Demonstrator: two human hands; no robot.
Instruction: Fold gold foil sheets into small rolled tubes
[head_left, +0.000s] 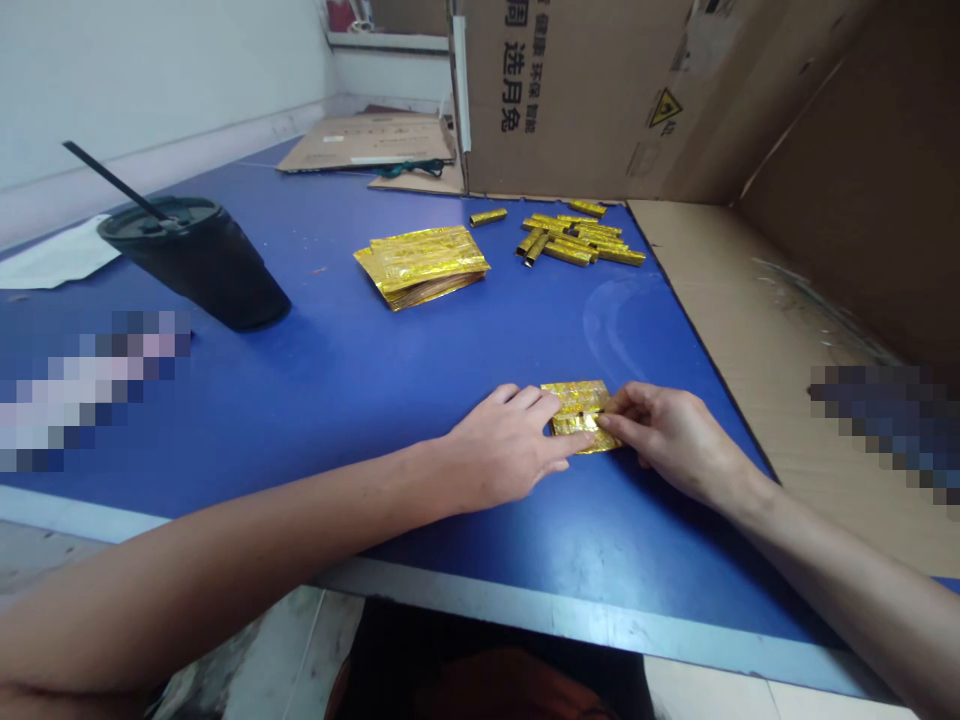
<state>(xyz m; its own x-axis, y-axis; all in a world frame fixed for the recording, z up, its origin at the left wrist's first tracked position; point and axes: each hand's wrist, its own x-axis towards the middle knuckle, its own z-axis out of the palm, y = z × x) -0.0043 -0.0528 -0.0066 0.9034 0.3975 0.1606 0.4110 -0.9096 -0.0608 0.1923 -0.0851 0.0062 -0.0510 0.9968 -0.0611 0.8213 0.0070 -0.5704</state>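
A small piece of gold foil paper [579,397], folded with a crease across its middle, lies on the blue table between my hands. My left hand [504,445] grips its left side, one finger stretched over the near half and the other fingers bent at the left edge. At the right edge, my right hand [660,430] pinches the paper between thumb and fingers. Beyond them sits a stack of flat gold foil papers [427,262]. Several narrow folded gold strips [581,238] are piled at the back right, and a single gold strip [488,217] lies apart from them.
A dark tumbler [217,265] with a straw stands at the left on the blue table [337,400]. A large cardboard box [585,100] rises behind, and a cardboard flap [727,330] runs along the right. Flat cardboard [367,140] lies at the back.
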